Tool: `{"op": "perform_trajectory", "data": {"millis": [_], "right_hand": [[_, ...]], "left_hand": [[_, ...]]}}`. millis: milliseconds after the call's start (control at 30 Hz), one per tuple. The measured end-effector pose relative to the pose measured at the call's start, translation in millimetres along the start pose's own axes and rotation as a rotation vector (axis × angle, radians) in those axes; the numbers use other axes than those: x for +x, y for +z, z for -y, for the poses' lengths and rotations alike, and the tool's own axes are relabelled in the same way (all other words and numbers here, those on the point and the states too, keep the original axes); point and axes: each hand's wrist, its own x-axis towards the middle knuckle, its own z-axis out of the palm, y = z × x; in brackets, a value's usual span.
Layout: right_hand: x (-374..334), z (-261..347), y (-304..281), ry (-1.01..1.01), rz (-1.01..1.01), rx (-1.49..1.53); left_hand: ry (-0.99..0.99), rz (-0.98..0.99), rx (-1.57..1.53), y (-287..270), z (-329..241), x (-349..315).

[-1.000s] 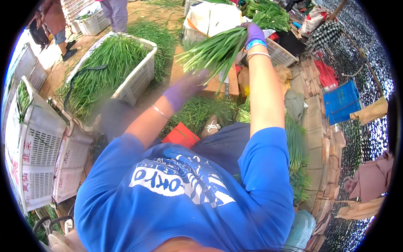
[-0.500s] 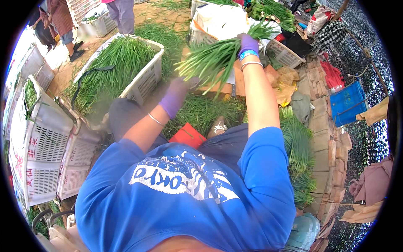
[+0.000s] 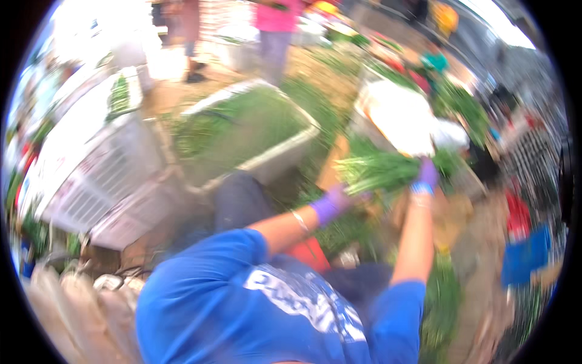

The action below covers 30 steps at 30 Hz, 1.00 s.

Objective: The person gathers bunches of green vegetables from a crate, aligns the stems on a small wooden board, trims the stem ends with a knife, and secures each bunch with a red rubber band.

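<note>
Far left: tall white perforated crates (image 3: 115,182), smeared by blur, packed close together. Next rightward, a large white crate (image 3: 276,155) filled with long green stalks (image 3: 242,121); farther back, a person in a pink top (image 3: 277,18) and purple-grey trousers. Low at centre, a red object (image 3: 308,252) between dark trouser legs, too blurred to identify. Just above, left hand (image 3: 335,203) in a purple glove, raised to the pale ends of a loose green bunch (image 3: 385,171); fingers at or just under the stalks, closed or not, cannot tell. Held out in front of the torso, roughly level, pale ends leftward, leaves rightward. Behind the bunch, a bright white cover (image 3: 397,115) over a crate. Near the leafy end, right hand (image 3: 426,174), likewise purple-gloved, blue band at the wrist, fingers wrapped around the bunch, gripping it. Below the right forearm, a heap of greens (image 3: 442,303). Far right: red cloth (image 3: 518,215), then a blue panel (image 3: 526,256).
</note>
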Motion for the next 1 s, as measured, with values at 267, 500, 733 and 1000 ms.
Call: {"op": "perform_trajectory", "data": {"millis": [267,500,733,1000], "right_hand": [[1.2,-43.5,2.6,0.025,-0.026,-0.054],[-65.6,-41.3,47.2,-0.018,-0.103,-0.096],[-108.8,-43.6,38.1,-0.061,-0.165,0.037],[-115.3,-55.5,-78.8,0.131,-0.141,0.195]], "left_hand": [[-0.070,-0.106,-0.490,-31.7,3.6,-28.1],[0.125,-0.024,0.021,-37.8,12.0,-42.1],[-0.442,-0.081,-0.176,-24.8,-1.4,-56.4],[-0.658,0.087,-0.546,32.2,-19.7,-86.1]]}}
